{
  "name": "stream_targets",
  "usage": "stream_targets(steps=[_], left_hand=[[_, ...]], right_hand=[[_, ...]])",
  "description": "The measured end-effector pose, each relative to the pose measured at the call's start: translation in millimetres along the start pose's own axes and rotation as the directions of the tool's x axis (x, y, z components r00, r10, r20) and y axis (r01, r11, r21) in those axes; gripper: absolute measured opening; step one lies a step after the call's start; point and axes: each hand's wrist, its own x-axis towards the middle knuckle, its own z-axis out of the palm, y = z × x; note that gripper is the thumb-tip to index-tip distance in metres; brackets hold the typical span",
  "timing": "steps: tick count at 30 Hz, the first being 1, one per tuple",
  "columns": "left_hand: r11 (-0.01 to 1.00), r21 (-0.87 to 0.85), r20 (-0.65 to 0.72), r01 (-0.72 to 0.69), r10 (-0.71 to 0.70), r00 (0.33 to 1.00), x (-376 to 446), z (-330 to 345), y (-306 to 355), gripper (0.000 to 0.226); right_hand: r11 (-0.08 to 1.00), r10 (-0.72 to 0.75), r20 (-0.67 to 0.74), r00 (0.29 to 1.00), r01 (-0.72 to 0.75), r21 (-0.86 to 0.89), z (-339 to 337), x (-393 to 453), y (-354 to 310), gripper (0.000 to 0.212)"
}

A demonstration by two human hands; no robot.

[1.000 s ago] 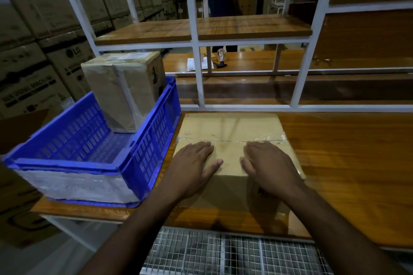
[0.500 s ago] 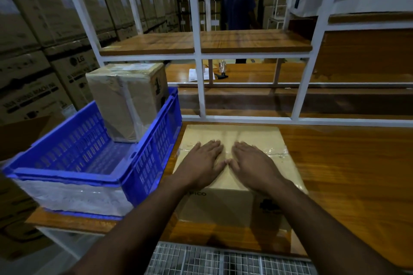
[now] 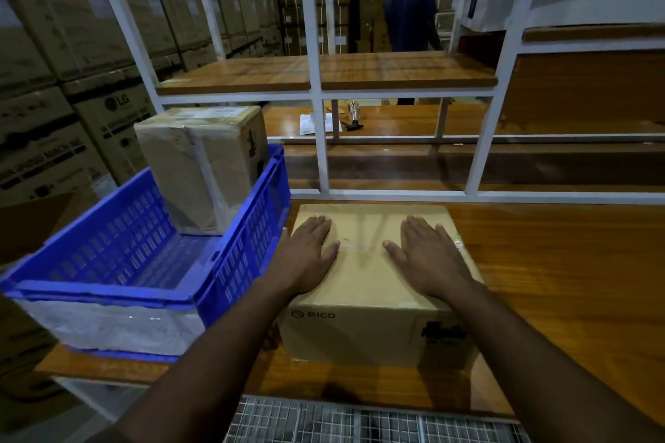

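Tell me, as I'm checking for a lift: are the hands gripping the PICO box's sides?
No, the left hand and the right hand both lie flat, fingers straight, on top of the cardboard box.

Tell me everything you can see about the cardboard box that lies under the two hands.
The cardboard box is brown and closed, with clear tape across its top seam. Its front face shows the print PICO and a dark mark at the right. It sits on the wooden worktop, beside the blue crate. The left hand and right hand rest flat on its top.
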Motion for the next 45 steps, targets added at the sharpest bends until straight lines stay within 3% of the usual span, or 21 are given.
stream_targets(steps=[6,9,12,15,19,23,28,33,37,41,43,45], left_hand=[[0.991,-0.131,-0.051,0.035,-0.042,0.998,3.6,1.2,-2.9,0.057],[0.949,-0.272,-0.072,0.157,-0.183,0.980,1.2,2.8,-4.8,0.070],[0.833,-0.459,-0.027,0.309,-0.361,0.932,-0.2,2.5,-10.7,0.082],[0.805,-0.461,0.051,0.374,-0.396,0.917,-3.5,4.8,-14.3,0.083],[0.826,-0.463,-0.042,0.321,-0.382,0.923,-17.1,6.7,-12.4,0.072],[0.791,-0.596,-0.216,0.140,-0.326,0.920,-36.0,5.3,-9.3,0.063],[0.711,-0.702,-0.404,-0.035,-0.357,0.842,-48.9,-2.1,1.5,0.078],[0.758,-0.650,-0.465,-0.051,-0.344,0.815,-64.1,8.2,4.7,0.102],[0.711,-0.701,-0.451,-0.046,-0.392,0.802,-72.7,6.6,4.0,0.112],[0.808,-0.586,-0.493,-0.051,-0.306,0.815,-74.6,1.3,4.2,0.119],[0.864,-0.499,-0.525,-0.069,-0.238,0.817,-73.7,0.8,8.6,0.122],[0.916,-0.394,-0.569,-0.078,-0.176,0.803,-72.2,-0.9,11.3,0.122]], right_hand=[[0.997,0.064,-0.012,0.998,-0.063,0.041,-7.4,9.9,-1.6,0.068],[0.985,0.125,-0.025,0.992,-0.121,0.123,-15.4,8.8,3.6,0.056],[0.942,0.303,-0.079,0.950,-0.286,0.173,-16.1,-3.9,12.0,0.059],[0.890,0.409,-0.069,0.910,-0.381,0.249,-19.8,-13.4,11.6,0.060],[0.902,0.384,-0.175,0.907,-0.328,0.281,-22.5,-28.5,10.8,0.053],[0.916,0.321,-0.334,0.886,-0.202,0.346,-27.5,-43.0,11.8,0.060],[0.862,0.345,-0.454,0.821,-0.086,0.499,-45.9,-50.8,7.6,0.096],[0.860,0.357,-0.428,0.830,-0.114,0.497,-41.5,-66.5,11.7,0.116],[0.831,0.382,-0.419,0.824,-0.107,0.546,-35.4,-77.2,15.9,0.108],[0.833,0.361,-0.520,0.774,-0.017,0.552,-38.9,-84.1,10.7,0.092],[0.900,0.260,-0.558,0.788,0.012,0.437,-45.5,-82.7,3.0,0.092],[0.979,0.082,-0.570,0.818,0.041,0.201,-52.9,-81.2,-7.3,0.082]])
